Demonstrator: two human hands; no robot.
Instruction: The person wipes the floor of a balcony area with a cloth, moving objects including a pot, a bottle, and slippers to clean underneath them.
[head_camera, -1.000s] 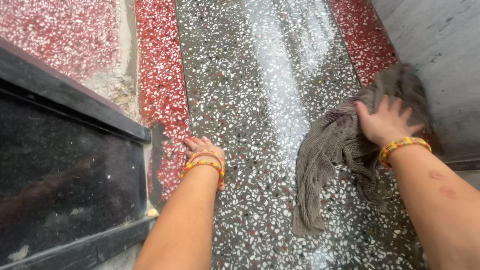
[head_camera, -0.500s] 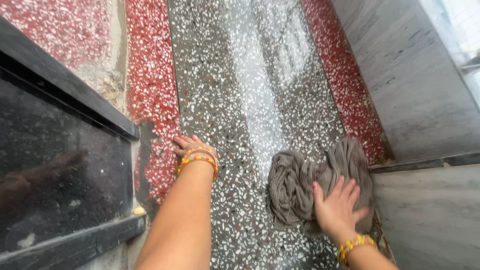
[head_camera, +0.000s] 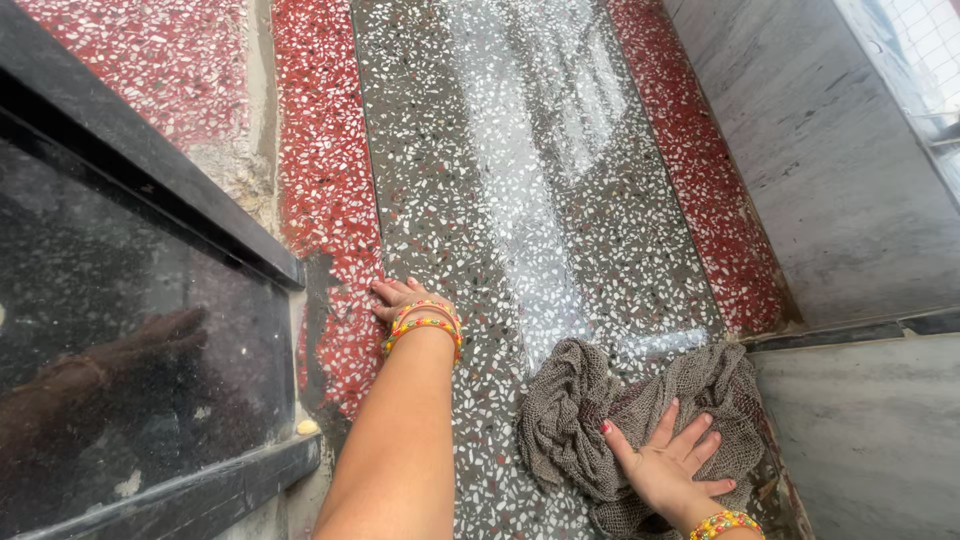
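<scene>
Two hands show: the left hand and the right hand. One grey-brown cloth lies bunched on the terrazzo floor. The left wrist carries two beaded bangles; the right wrist carries one beaded bangle. The floor has two red strips, one along its left edge and one along its right edge, with one grey band between them.

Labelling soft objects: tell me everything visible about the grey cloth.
The grey cloth is a loosely woven, mesh-like rag in grey-brown, crumpled into folds and bunched thicker at its left side. It lies flat on the dark speckled terrazzo floor, near the red border strip and the grey wall. The right hand presses on its near part with fingers spread, palm down. The left hand rests on the floor apart from it.
</scene>
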